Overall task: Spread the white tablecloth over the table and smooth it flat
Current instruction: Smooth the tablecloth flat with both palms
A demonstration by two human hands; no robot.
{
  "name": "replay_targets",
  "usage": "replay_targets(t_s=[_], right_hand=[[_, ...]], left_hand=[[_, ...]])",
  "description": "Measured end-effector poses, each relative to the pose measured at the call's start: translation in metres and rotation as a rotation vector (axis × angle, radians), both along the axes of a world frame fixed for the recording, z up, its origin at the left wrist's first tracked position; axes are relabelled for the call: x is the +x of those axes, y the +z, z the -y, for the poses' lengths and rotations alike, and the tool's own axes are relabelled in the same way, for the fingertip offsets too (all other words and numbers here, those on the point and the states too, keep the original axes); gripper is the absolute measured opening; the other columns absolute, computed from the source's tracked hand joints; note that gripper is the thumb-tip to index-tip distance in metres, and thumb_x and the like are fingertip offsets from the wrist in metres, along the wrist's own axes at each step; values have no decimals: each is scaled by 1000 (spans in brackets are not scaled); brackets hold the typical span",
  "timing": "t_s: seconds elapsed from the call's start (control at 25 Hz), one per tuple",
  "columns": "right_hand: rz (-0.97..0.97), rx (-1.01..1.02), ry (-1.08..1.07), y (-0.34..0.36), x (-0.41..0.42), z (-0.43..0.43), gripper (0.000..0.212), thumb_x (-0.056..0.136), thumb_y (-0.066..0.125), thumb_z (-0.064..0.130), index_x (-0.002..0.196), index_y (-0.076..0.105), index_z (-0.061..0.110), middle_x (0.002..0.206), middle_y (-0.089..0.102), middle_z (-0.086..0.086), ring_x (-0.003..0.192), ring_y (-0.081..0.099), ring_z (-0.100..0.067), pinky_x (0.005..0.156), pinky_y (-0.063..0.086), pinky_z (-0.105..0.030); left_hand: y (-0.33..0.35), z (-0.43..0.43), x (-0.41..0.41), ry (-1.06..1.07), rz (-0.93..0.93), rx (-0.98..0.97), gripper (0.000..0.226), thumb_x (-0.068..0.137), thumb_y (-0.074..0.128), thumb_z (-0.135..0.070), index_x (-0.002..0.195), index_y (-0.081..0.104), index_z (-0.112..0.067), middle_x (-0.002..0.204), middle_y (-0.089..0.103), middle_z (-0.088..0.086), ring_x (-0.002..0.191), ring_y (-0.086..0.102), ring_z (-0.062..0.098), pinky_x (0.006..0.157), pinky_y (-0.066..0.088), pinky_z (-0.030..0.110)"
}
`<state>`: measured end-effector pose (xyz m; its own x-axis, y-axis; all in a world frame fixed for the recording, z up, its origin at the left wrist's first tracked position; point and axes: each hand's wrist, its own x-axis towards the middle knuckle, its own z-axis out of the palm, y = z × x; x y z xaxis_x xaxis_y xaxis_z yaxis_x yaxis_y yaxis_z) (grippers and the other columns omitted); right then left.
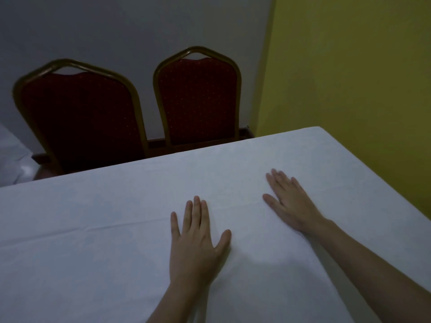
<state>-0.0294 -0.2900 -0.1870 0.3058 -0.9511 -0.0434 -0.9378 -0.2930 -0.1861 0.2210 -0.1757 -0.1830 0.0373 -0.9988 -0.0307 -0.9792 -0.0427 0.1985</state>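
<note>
white tablecloth covers the whole visible tabletop | left hand flat, fingers straight, pressing it | right hand likewise, fingers spread | spreading looks done; crease left of the hands remains to smooth
</note>
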Motion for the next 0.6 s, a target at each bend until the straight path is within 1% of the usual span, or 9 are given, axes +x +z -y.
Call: replay_targets(t_s=[0.08,0.12,0.2,0.28,0.36,0.44,0.48,0.6], right_hand=[[-6,-16,-153,-2,-23,2,81,86,3,65,153,8,21,162,1,0,148,-2,-15,119,-3,-36],[-18,-23,-190,-2,-29,2,78,88,6,62,153,9,20,162,2,-2,148,-2,-17,119,-3,-36],[-35,-53,-200,-5,-32,1,74,90,9,57,153,8,18,161,1,-3,148,-3,-18,119,-5,-37],[-31,-77,-152,-7,-28,2,74,91,8,55,153,9,15,161,3,-2,148,-2,-16,119,-5,-38],[6,-117,-25,-6,-26,1,71,92,9,51,152,17,13,160,12,-1,147,4,-12,120,-1,-37],[25,-152,123,-6,-27,0,63,95,15,42,150,26,13,157,25,-1,146,11,-8,120,5,-36],[28,-154,157,-6,-28,-1,61,96,16,40,149,27,14,157,26,0,146,11,-8,120,6,-35],[38,-149,194,-3,-27,0,56,98,19,35,150,23,15,158,22,0,147,13,-11,119,8,-35]], left_hand=[[2,-1,0,-3,-4,-14,86,83,-4,-72,149,-16,-19,157,-24,-1,143,-26,17,117,-11,51],[3,-2,0,-5,-4,-14,88,81,-7,-72,150,-16,-18,158,-23,-1,143,-25,17,117,-11,51],[4,0,-1,-13,1,-1,89,79,-9,-72,149,-17,-18,157,-24,0,143,-26,17,117,-12,51],[2,17,5,-27,-1,-8,88,83,-1,-73,150,-16,-17,157,-24,0,143,-25,16,117,-13,51],[0,50,16,-40,-6,-24,88,86,7,-73,151,-13,-16,158,-21,1,145,-20,17,118,-11,50],[-3,82,25,-66,10,-25,86,87,6,-71,152,-9,-16,160,-16,2,146,-16,17,119,-5,52],[-4,91,28,-72,25,-32,86,87,4,-71,152,-8,-15,160,-15,3,146,-16,17,119,-4,52],[-9,97,27,-65,49,-43,86,86,0,-71,152,-9,-15,160,-16,3,146,-18,17,118,-8,50]])
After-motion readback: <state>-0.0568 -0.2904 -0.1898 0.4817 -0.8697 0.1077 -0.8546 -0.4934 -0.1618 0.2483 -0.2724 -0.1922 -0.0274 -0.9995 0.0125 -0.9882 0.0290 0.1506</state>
